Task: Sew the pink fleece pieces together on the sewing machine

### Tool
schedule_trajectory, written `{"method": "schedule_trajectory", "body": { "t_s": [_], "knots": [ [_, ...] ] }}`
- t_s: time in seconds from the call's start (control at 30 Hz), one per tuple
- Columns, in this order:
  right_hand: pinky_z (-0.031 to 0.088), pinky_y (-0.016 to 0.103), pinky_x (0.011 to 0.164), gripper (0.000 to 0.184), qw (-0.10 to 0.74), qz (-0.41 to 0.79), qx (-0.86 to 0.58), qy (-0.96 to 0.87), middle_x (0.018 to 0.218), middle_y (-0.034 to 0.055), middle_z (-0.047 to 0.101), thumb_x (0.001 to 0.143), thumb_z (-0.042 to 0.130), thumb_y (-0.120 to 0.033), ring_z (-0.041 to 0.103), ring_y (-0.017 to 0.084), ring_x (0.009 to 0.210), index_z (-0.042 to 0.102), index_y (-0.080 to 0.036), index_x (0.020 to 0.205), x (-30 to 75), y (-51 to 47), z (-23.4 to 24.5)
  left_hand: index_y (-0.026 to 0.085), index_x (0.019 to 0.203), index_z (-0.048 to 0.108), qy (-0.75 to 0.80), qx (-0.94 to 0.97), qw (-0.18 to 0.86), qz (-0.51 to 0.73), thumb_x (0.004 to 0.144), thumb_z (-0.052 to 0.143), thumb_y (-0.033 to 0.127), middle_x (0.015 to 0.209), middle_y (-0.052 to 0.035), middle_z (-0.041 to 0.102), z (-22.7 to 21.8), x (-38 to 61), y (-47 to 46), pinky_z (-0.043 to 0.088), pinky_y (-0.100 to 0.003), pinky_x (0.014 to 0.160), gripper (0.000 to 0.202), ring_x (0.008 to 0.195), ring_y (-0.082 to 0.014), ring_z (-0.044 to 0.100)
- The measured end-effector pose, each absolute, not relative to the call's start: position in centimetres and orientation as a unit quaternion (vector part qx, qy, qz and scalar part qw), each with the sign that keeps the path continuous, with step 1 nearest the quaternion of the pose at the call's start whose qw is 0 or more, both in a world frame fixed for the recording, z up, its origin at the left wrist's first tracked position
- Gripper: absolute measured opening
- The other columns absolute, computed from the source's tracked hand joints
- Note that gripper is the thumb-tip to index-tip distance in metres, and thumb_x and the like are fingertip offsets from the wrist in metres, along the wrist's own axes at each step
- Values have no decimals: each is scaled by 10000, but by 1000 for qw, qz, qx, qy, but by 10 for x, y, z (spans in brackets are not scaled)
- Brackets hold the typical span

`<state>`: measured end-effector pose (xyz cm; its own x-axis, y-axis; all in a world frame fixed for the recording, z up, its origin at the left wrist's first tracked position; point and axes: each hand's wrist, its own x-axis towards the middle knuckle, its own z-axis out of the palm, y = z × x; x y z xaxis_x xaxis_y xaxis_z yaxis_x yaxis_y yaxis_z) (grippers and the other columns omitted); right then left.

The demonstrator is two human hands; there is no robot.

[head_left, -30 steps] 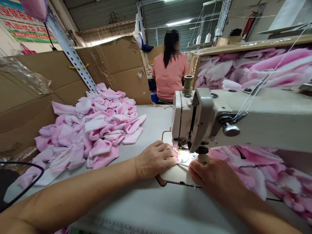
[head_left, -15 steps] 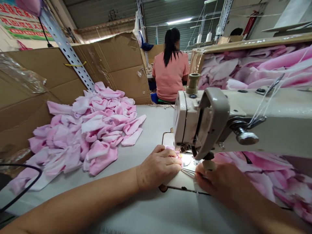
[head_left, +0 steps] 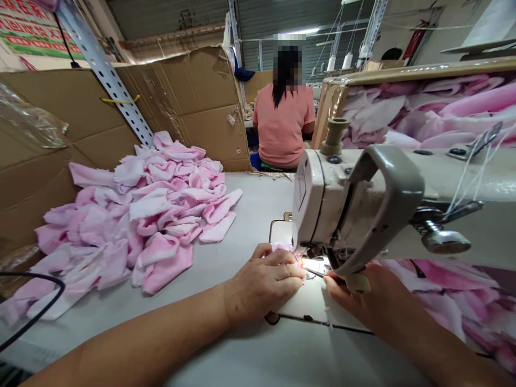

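The person's left hand (head_left: 262, 282) and right hand (head_left: 363, 301) rest a little apart on the white sewing table (head_left: 290, 355), one on each side of the machine's presser foot (head_left: 355, 282), and neither holds the other. The left hand presses down on a small pink fabric piece (head_left: 287, 255), whose edge sits right beside the foot and under a lit patch of the table. The fingertips of the right hand (head_left: 332, 279) meet a thin metal tool (head_left: 316, 273), though the view does not settle whether they grip it, or whether it is tweezers or a pick. On a small piece like this, good work likely depends on keeping the cloth flat, with light, even pressure and the fingers clear of the needle, which is hidden here. The cream sewing machine (head_left: 355, 204) looms over the right side, with folded pink-and-white fabric (head_left: 443, 290) below it and a box of the same fabric (head_left: 419, 113) behind it. To the left lies one loose heap of pink fabric pieces (head_left: 141, 226), too tangled to count, beside a black cable (head_left: 32, 301) and against sheets of brown cardboard (head_left: 193, 97). Further off, one co-worker in a pink shirt (head_left: 284, 113) sits with their back turned, and two white thread cones (head_left: 338, 62) stand beyond, near a second person's dark hair (head_left: 393, 54).
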<state>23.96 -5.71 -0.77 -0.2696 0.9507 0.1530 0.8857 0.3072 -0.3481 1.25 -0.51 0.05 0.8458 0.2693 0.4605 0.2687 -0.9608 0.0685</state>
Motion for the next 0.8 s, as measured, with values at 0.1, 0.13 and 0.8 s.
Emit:
{"method": "schedule_trajectory", "body": {
  "t_s": [0.1,0.13,0.8],
  "knots": [
    [366,280,542,152,172,78,-576,-795,578,2,581,761,540,-208,542,160,543,583,-213,616,241,-59,-11,189,1003,583,146,960,1,237,959,381,184,922,-26,664,1,12,-6,269,-361,858,207,959,-180,491],
    [372,284,549,154,172,74,-575,-796,586,6,584,767,541,-215,546,165,550,585,-212,619,242,-59,-11,195,1001,587,151,959,-1,239,951,400,190,937,-31,656,0,12,-6,273,-361,848,194,966,-188,486],
    [428,318,630,167,209,-5,-575,-791,740,78,659,827,477,-184,616,228,706,639,-200,790,234,-55,0,230,975,606,198,960,6,200,853,575,439,938,-46,601,-3,11,0,256,-364,817,244,991,-239,455]
  ]
}}
